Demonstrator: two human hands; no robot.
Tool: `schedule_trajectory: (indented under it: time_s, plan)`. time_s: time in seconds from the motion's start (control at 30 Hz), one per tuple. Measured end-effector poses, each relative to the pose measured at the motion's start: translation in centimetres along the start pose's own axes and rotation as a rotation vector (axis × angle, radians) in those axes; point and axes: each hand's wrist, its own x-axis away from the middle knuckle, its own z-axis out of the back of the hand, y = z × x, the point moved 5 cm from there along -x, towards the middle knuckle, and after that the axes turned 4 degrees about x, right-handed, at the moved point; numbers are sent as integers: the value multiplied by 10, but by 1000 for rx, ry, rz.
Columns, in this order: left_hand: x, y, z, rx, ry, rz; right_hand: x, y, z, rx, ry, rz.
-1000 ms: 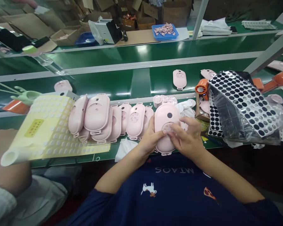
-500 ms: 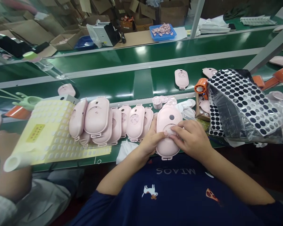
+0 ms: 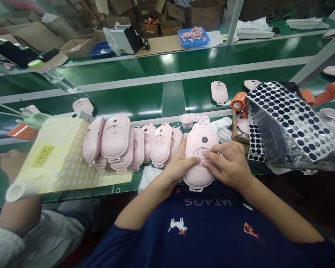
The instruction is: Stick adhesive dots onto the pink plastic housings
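A pink oval plastic casing (image 3: 198, 177) with a small dark round hole and a round patterned disc (image 3: 198, 152) is held upright in front of my shirt. My left hand (image 3: 181, 163) grips its left edge, the thumb resting on the face near the disc. With its fingertips bent together, my right hand (image 3: 229, 163) presses on the disc from the right; whether something small sits between those fingers is hidden. Just behind the casing lie a stack of round patterned discs (image 3: 187, 121) and crumpled white pieces (image 3: 223, 124).
Several pink casings (image 3: 115, 137) lean in a row at left, beside a yellow sticker sheet (image 3: 53, 156). A co-worker's hand (image 3: 12, 163) rests at far left. Black-dot sticker sheets (image 3: 293, 119) and an orange handheld fan (image 3: 239, 101) are at right. More casings (image 3: 219, 93) lie on the green belt (image 3: 145, 98).
The casing in my hands has tilted slightly, and my right fingers have shifted a little over the disc. The casings on the belt have slid right. The co-worker's hand has moved at left.
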Motion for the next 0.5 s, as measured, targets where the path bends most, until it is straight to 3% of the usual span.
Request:
schedule_trajectory:
  time_s: [0.23, 0.33, 0.5]
  plan:
    - [-2, 5, 7, -77, 0, -102, 2, 1, -3, -58, 1, -46]
    - [-1, 8, 9, -79, 6, -151, 5, 1, 2, 6, 30, 32]
    - [0, 7, 11, 18, -8, -108, 10, -4, -2, -6, -199, 239]
